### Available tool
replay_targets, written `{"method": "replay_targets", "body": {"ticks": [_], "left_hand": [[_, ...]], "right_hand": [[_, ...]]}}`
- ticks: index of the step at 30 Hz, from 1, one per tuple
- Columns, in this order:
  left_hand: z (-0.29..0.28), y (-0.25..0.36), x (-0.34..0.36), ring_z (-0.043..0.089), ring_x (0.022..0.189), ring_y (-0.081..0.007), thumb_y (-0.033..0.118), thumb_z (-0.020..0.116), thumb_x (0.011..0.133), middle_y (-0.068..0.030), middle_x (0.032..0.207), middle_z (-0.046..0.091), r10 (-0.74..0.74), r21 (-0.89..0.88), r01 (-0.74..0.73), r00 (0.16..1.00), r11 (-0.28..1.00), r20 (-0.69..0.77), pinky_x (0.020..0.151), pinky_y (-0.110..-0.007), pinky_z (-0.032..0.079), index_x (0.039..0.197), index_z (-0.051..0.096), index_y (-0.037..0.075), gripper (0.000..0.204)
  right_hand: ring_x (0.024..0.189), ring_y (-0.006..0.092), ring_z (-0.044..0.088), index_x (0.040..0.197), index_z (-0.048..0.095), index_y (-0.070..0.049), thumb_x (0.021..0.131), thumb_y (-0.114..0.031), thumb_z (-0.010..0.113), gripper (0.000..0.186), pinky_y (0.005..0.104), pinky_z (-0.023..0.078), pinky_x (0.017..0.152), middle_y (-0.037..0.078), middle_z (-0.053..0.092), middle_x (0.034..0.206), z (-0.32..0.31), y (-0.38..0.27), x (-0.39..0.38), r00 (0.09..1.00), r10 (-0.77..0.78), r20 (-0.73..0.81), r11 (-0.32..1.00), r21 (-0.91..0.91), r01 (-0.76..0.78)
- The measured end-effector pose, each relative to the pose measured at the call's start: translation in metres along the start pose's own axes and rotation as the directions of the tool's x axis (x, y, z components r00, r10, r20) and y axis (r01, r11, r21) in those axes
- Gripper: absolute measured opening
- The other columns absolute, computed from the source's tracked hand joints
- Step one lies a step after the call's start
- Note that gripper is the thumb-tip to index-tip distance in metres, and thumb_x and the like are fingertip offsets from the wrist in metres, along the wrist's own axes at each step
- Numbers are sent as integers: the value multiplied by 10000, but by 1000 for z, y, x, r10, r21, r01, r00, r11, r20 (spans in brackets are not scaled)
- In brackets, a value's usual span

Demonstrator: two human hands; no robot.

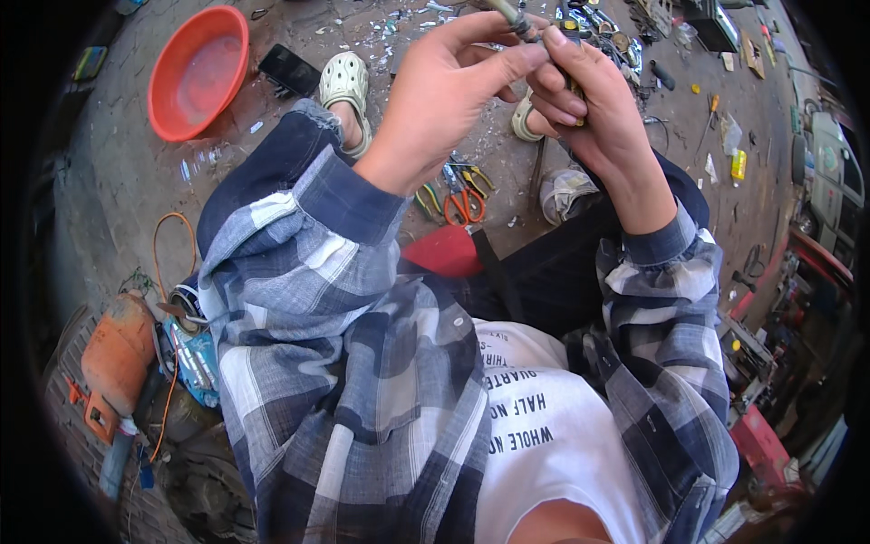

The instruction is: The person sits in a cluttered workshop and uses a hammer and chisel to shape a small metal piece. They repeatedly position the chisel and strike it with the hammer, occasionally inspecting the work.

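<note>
Both hands are raised together at the top of the head view. My left hand [444, 95] pinches a pale tube [507, 11] between thumb and fingers. A dark band, perhaps wire or a clamp, circles the tube near my fingertips; its far end runs out of the picture. Touching it from the right, my right hand [594, 100] is closed around a small yellow-and-black tool [571, 29]. Most of that tool is hidden by my fingers, so its kind is unclear. Below the hands, orange-handled scissors [463, 207] and pliers [476, 177] lie on the ground.
A red basin [199, 72] and a black phone [288, 70] sit at the left. Loose metal parts [621, 41] and a screwdriver [712, 109] lie on the right. An orange gas cylinder [118, 340] stands lower left; a vehicle [829, 163] is at the right edge.
</note>
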State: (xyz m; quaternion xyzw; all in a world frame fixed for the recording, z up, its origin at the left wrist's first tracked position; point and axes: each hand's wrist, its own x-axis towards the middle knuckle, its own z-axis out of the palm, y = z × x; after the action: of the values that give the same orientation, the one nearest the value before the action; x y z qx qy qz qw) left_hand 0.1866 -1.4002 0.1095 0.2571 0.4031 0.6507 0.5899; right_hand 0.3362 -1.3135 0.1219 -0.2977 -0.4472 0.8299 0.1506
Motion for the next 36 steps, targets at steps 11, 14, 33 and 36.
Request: {"method": "replay_targets", "body": {"ticks": [11, 14, 33, 36], "left_hand": [[-71, 35, -18, 587, 721, -95, 187, 502, 966, -43, 852, 606, 76, -205, -172, 910, 964, -407, 627, -193, 486, 991, 561, 22, 177], [-60, 40, -16, 575, 705, -89, 174, 522, 956, -30, 821, 599, 44, -193, -159, 869, 968, -492, 623, -195, 483, 990, 569, 18, 166], [-78, 12, -24, 569, 732, -63, 134, 576, 922, -42, 917, 626, -151, -222, 64, 905, 973, -398, 640, -184, 478, 1148, 582, -44, 287], [-75, 5, -23, 571, 717, -63, 149, 585, 919, -44, 911, 633, -153, -225, 72, 918, 972, -367, 632, -184, 480, 1136, 590, -42, 289]], "right_hand": [[670, 206, 618, 809, 595, -3, 937, -386, 474, 422, 373, 475, 653, 95, 653, 691, -17, 191, 33, 907, 186, -377, 682, -615, -395], [718, 289, 660, 837, 601, 16, 898, -416, 516, 444, 392, 488, 706, 117, 663, 677, -55, 321, 30, 860, 236, -452, 584, -642, -498], [461, 141, 490, 892, 589, 16, 916, -283, 538, 304, 273, 370, 398, 85, 578, 645, -66, 408, 95, 256, 618, -744, 760, 481, -437], [471, 127, 475, 928, 587, 6, 926, -275, 520, 289, 264, 367, 410, 60, 555, 644, -36, 362, 84, 381, 425, -821, 902, 346, -260]]}}
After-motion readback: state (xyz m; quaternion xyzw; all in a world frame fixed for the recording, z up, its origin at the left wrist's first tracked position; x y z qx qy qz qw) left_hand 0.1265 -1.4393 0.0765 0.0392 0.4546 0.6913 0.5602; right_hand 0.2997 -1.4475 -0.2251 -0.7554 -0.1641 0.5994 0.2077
